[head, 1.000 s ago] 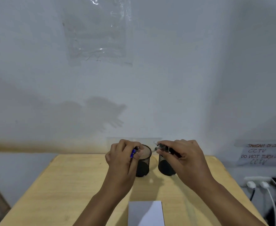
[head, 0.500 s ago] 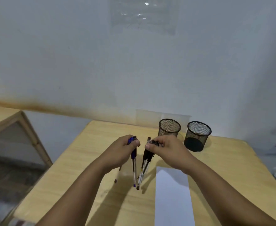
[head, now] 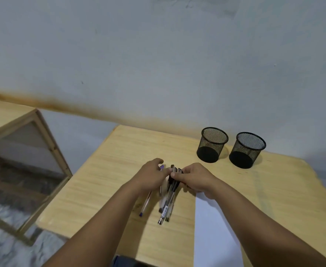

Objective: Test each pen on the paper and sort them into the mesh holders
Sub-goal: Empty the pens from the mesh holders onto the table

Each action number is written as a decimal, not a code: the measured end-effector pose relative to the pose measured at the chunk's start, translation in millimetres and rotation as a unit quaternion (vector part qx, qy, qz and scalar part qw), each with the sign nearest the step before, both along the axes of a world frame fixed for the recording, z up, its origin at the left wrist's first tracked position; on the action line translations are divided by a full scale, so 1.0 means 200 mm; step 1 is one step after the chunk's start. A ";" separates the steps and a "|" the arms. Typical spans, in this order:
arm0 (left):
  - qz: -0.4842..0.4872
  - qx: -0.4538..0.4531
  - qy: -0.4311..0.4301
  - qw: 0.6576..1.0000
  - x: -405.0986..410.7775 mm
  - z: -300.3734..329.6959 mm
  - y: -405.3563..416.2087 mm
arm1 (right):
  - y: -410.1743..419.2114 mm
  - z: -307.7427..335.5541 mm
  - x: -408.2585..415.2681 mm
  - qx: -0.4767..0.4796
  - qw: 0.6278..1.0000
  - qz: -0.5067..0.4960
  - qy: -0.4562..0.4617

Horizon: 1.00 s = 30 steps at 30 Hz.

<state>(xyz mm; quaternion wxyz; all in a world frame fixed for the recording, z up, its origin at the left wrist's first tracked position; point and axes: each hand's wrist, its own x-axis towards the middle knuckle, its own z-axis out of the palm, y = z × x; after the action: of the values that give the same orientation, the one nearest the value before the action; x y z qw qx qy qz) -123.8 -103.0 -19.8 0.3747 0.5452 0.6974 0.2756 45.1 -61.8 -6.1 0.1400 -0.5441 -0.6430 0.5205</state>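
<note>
Head view, table: a pale wooden table (head: 104, 182) against a white wall, and the person leans over it with both forearms reaching in.

Head view, pens: a bunch of pens (head: 168, 197) lies on the wood just left of the paper, caps at the far end under the fingers, tips fanned toward the person. One clear pen with a blue tip (head: 145, 206) has splayed off to the left of the bunch.

Head view, left hand: the left hand (head: 151, 177) has its fingers curled over the cap ends on the left side; a blue cap peeks out past them.

Head view, right hand: the right hand (head: 194, 179) pinches the dark caps from the other side, fingertips nearly meeting the left's.

Head view, paper: a white sheet of paper (head: 214, 232) lies along the near right of the table, its far corner tucked beside the right wrist.

Head view, mesh holders: two black mesh holders (head: 212, 144) stand side by side at the far right, upright, well apart from the hands; both look empty.

Step in hand: I'd say they're setting the bunch down to begin testing.

Doing it well: let the bunch lie flat so nothing rolls, lift one pen only, and keep the sheet free for scribbling.
</note>
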 end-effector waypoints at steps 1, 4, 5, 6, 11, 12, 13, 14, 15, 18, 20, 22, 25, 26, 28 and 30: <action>-0.001 0.010 0.012 1.000 -0.01 -0.01 0.00 | 0.00 -0.01 0.00 -0.007 1.000 0.003 0.004; -0.004 0.038 0.037 0.999 -0.02 -0.04 -0.02 | -0.02 -0.03 0.00 -0.021 1.000 0.003 0.022; -0.003 0.041 0.043 0.998 -0.03 -0.05 -0.03 | -0.03 -0.04 0.00 -0.026 0.999 -0.004 0.035; -0.004 0.042 0.048 0.998 -0.03 -0.05 -0.04 | -0.03 -0.04 0.01 -0.025 0.999 -0.010 0.042; -0.004 0.066 0.043 0.997 -0.03 -0.08 -0.11 | -0.04 -0.05 0.05 0.058 0.998 0.002 0.000; -0.001 0.070 0.041 0.997 -0.03 -0.09 -0.11 | -0.04 -0.05 0.06 0.082 0.996 0.009 -0.020; 0.002 0.074 0.042 0.996 -0.04 -0.10 -0.12 | -0.04 -0.04 0.06 0.104 0.994 0.019 -0.037; 0.004 0.078 0.044 0.996 -0.04 -0.10 -0.12 | -0.05 -0.04 0.06 0.125 0.990 0.032 -0.049; 0.004 0.082 0.045 0.996 -0.05 -0.10 -0.12 | -0.06 -0.03 0.05 0.146 0.986 0.047 -0.060; -0.015 0.079 0.052 0.995 -0.09 -0.10 -0.11 | -0.13 -0.02 0.01 0.181 0.977 0.088 -0.075; -0.030 0.076 0.057 0.995 -0.12 -0.10 -0.10 | -0.20 -0.02 -0.02 0.181 0.975 0.112 -0.070; -0.046 0.068 0.056 0.995 -0.15 -0.10 -0.08 | -0.27 -0.03 -0.05 0.183 0.971 0.137 -0.076; -0.079 0.056 0.052 0.994 -0.18 -0.08 -0.06 | -0.37 -0.03 -0.08 0.225 0.950 0.172 -0.133; -0.085 0.053 0.052 0.994 -0.19 -0.08 -0.05 | -0.39 -0.03 -0.09 0.257 0.936 0.185 -0.154; -0.091 0.046 0.065 0.993 -0.18 -0.07 -0.03 | -0.43 -0.04 -0.12 0.321 0.905 0.207 -0.188; -0.103 0.043 0.099 0.989 -0.17 -0.06 -0.02 | -0.45 -0.06 -0.13 0.362 0.877 0.225 -0.220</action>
<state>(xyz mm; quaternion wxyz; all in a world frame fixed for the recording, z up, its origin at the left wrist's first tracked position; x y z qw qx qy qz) -158.6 -106.9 -31.8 0.3066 0.6546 0.6584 0.2097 18.1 -152.3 -17.7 0.0612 -0.3965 -0.9060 0.1351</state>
